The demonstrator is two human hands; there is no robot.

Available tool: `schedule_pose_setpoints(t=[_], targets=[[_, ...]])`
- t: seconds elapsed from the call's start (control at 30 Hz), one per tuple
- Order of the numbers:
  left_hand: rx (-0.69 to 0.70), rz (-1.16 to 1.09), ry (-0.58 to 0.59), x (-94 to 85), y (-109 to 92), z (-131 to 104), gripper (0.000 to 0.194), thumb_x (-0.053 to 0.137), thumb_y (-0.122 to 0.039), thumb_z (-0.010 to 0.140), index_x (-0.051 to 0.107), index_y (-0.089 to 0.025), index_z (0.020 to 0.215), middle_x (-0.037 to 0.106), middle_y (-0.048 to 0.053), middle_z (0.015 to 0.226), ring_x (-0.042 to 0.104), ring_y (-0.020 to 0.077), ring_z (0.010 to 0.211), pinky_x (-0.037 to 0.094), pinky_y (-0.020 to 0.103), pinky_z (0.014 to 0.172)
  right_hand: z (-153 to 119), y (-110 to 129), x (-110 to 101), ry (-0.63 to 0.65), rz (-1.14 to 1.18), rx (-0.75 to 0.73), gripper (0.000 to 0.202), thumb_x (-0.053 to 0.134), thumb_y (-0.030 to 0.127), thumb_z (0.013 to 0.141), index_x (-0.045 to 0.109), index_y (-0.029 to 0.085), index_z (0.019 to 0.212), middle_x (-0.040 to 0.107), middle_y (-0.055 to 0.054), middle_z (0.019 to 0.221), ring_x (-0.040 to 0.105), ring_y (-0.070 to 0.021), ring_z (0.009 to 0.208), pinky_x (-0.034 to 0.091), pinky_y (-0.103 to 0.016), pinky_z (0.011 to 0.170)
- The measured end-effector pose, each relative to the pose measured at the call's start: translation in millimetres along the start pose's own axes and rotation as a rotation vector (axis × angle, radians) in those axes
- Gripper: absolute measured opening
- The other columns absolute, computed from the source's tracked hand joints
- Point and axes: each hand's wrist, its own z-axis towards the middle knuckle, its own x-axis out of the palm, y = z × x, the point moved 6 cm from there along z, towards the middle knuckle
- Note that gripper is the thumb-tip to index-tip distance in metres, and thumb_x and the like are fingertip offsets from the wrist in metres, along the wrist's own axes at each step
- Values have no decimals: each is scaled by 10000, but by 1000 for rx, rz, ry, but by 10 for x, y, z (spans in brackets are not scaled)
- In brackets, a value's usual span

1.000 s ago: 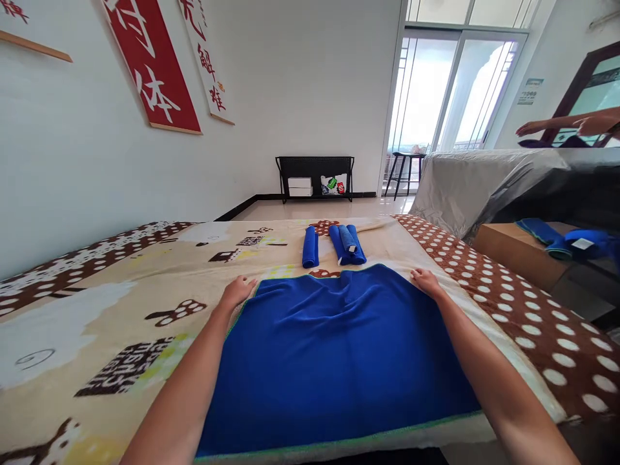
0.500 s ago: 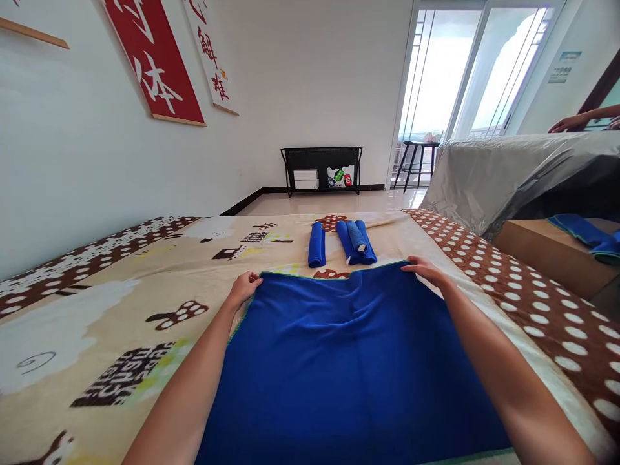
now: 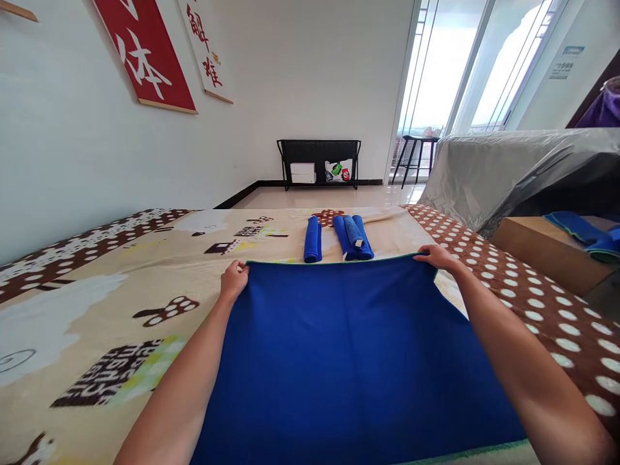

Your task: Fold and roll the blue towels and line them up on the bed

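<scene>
Cloth (image 3: 334, 361), blue with green edging, is held by both hands, spread over the patterned blanket (image 3: 159, 271) and reaching from the two grips back toward the person. The left hand (image 3: 235, 279) grasps its far left corner, the thumb and fingers closed on the hem. The right hand (image 3: 437, 256) pinches the same far edge near its other end, and a short part of the cloth hangs down just beside these fingers. Between the two grips the edge runs nearly straight, and the cloth below it looks mostly smooth, with soft creases. Just beyond this edge, between the hands, there lies one blue roll (image 3: 311, 240); to the right of it, nearer to the right grip, is a group of blue rolls (image 3: 347, 239), one of them resting on top of the others. To the right of the right hand, the blanket shows a brown border (image 3: 523, 290) with white dots. Farther right from this hand stands a cardboard box (image 3: 542, 252) with another blue cloth (image 3: 578, 234) on it. Well beyond both grips, by the wall, there is a black rack (image 3: 317, 153), and a dark stool (image 3: 413, 155) stands near the glass door (image 3: 443, 71).
</scene>
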Motion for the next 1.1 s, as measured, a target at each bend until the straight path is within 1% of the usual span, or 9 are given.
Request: schedule_pose_setpoints(t=[0.13, 0.27, 0.4, 0.53, 0.67, 0.8, 0.9, 1.0, 1.1], targets=[[-15, 77, -42, -31, -43, -25, 276, 417, -381, 983, 593, -215, 1115, 704, 101, 923, 650, 264, 838, 439, 339, 728, 103, 33, 50, -82, -171, 8, 293, 640, 432, 908, 681, 151, 981, 680, -66, 965, 621, -184, 937, 487, -387, 914], [-23, 179, -63, -21, -76, -103, 363, 319, -399, 995, 572, -211, 1174, 704, 169, 930, 666, 331, 864, 435, 385, 735, 55, 124, 289, -181, -302, 30, 320, 567, 433, 958, 653, 150, 1082, 651, -93, 1111, 578, -234, 1124, 402, -495, 1050], [42, 273, -29, 27, -116, -208, 306, 380, -344, 968, 617, -185, 1079, 706, 180, 891, 667, 348, 896, 441, 452, 824, -151, 204, 510, -284, -356, 33, 256, 505, 295, 962, 664, 125, 1068, 633, -204, 1155, 494, -342, 1231, 307, -567, 1051], [156, 332, -83, -56, -274, -317, 314, 397, -252, 943, 608, -119, 1134, 656, 265, 1108, 582, 416, 1128, 353, 595, 964, -368, 303, 519, -378, -351, 25, 364, 401, 252, 974, 615, 93, 1221, 580, -279, 1247, 401, -434, 1297, 268, -637, 1018], [422, 306, -57, 33, -819, -576, 361, 358, -194, 947, 619, -92, 1174, 577, 293, 1268, 474, 421, 1278, 284, 598, 1049, -459, 739, 687, -325, -319, -118, 425, 323, 265, 1000, 583, 95, 1290, 546, -249, 1348, 388, -416, 1327, 241, -615, 1078], [748, 222, 155, 565, -1661, -1164, 324, 428, -256, 965, 697, -154, 1114, 667, 195, 1207, 587, 286, 1184, 389, 399, 1037, -570, 1546, 1384, -70, -266, -382, 378, 388, 343, 1013, 633, 218, 1272, 635, -80, 1325, 519, -258, 1271, 332, -387, 1097], [845, 183, 263, 934, -2075, -1558, 425, 400, -320, 1002, 611, -177, 1342, 597, 144, 1407, 528, 223, 1316, 375, 327, 1095, -683, 1957, 1816, 46, -238, -475, 451, 408, 414, 1014, 527, 276, 1426, 523, 7, 1491, 453, -195, 1382, 313, -317, 1140], [776, 210, 315, 1001, -1984, -1598, 527, 344, -433, 1024, 442, -250, 1508, 412, 62, 1592, 358, 211, 1473, 282, 389, 1197, -713, 1834, 1801, 74, -244, -422, 509, 346, 473, 1028, 473, 279, 1482, 427, 15, 1566, 355, -166, 1468, 260, -318, 1194], [575, 276, 317, 728, -1403, -1297, 578, 291, -515, 1020, 387, -277, 1538, 327, 65, 1631, 295, 262, 1510, 249, 541, 1201, -706, 1184, 1356, 32, -276, -237, 561, 252, 494, 1039, 463, 243, 1494, 383, -33, 1592, 293, -188, 1506, 226, -393, 1224]])
